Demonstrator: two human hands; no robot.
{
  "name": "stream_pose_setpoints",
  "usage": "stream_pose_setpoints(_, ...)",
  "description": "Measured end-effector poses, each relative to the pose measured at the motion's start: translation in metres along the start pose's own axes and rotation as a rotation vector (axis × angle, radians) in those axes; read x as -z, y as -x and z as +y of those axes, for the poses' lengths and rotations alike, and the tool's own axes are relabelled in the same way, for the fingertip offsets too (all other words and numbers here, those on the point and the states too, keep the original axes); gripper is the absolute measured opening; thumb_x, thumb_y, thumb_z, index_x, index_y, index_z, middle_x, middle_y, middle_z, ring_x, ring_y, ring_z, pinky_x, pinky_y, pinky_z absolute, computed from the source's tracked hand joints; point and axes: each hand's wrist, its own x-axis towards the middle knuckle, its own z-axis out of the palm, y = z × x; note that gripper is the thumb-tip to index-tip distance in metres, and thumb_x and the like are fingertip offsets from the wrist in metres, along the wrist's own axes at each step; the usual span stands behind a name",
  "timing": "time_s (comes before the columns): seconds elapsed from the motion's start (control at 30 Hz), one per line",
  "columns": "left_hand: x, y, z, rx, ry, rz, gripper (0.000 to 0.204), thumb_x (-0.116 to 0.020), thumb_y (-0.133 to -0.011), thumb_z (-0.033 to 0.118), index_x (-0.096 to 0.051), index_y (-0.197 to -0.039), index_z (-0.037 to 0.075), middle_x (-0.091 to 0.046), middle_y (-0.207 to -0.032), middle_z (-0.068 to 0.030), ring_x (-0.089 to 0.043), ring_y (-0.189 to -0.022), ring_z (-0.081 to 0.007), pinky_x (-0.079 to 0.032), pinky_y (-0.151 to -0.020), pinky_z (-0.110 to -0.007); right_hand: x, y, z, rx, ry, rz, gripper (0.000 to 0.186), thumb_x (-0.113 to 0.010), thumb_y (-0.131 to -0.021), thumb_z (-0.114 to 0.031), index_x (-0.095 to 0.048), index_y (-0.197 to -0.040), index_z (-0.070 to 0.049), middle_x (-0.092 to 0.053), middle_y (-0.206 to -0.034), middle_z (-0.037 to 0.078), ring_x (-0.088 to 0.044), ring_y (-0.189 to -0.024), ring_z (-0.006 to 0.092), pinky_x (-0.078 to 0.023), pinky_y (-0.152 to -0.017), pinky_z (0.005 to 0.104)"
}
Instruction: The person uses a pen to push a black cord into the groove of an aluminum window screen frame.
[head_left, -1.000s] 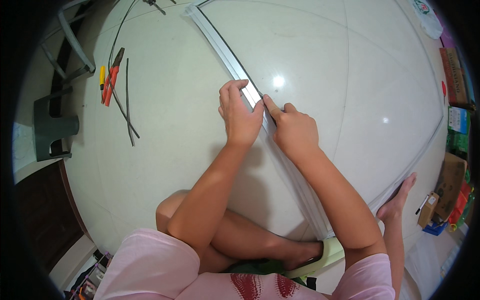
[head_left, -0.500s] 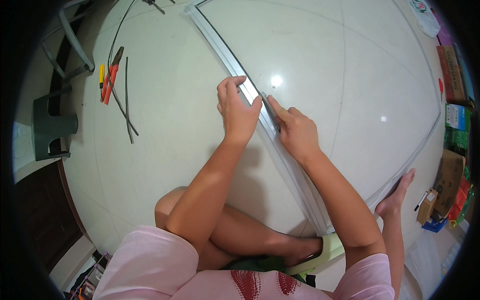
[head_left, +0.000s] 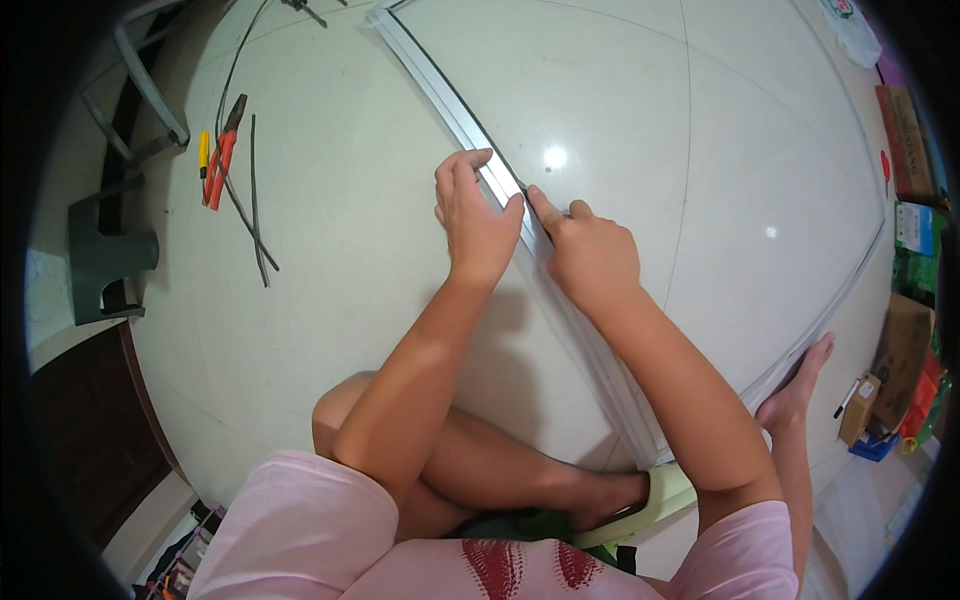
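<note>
A long white-and-silver frame rail [head_left: 430, 75] lies diagonally on the tiled floor, with a dark strip along its right edge and a thin translucent sheet or mesh beside it. My left hand [head_left: 472, 225] grips the rail, fingers curled over its left side and thumb on top near its middle. Just to its right, my right hand [head_left: 590, 250] is closed around something mostly hidden, perhaps a slim tool, its index finger pressed along the strip beside the left thumb.
Red-handled pliers [head_left: 223, 165], a yellow-handled tool [head_left: 203, 150] and loose dark strips [head_left: 255, 170] lie at left, near a green plastic stool [head_left: 100, 250] and a metal frame [head_left: 150, 90]. Boxes [head_left: 900, 340] line the right edge. My legs [head_left: 520, 480] fill the bottom.
My left hand has edged up along the rail since a second ago. My right hand has shifted slightly back and forth along the strip, its index finger staying at the rail.
</note>
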Motion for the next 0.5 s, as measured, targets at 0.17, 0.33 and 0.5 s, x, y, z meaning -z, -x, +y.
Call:
stream_pose_setpoints(0.17,0.003,0.000,0.002,-0.009,0.027,0.001,0.050,-0.067,-0.073,0.004,-0.050,-0.120,0.007,-0.040,-0.124,-0.0095,-0.046,-0.111,-0.0260,-0.041,-0.096,-0.038,-0.015,0.007,-0.002,0.045,0.169,0.121,0.060,-0.058,-0.074,-0.003,-0.056,-0.130,-0.024,-0.057,-0.076,0.008,-0.059,-0.056,0.0239,-0.046,-0.049,0.0329)
stream_pose_setpoints(0.33,0.004,0.002,0.000,-0.070,0.044,0.013,0.047,-0.067,-0.073,0.004,-0.051,-0.117,0.006,-0.040,-0.124,-0.0102,-0.046,-0.110,-0.0260,-0.041,-0.096,-0.036,-0.020,0.018,0.022,0.030,-0.152,0.119,0.066,-0.057,-0.073,0.000,-0.053,-0.134,-0.026,-0.056,-0.074,0.009,-0.059,-0.056,0.0245,-0.047,-0.050,0.0338)
stream_pose_setpoints(0.5,0.011,0.005,0.017,0.199,0.114,-0.031,0.057,-0.068,-0.072,0.007,-0.042,-0.123,0.005,-0.038,-0.123,-0.0120,-0.046,-0.106,-0.0234,-0.043,-0.093,-0.036,-0.018,0.019,0.020,0.037,-0.155,0.111,0.067,-0.055,-0.074,-0.001,-0.051,-0.135,-0.027,-0.058,-0.075,0.011,-0.060,-0.057,0.0258,-0.048,-0.051,0.0353)
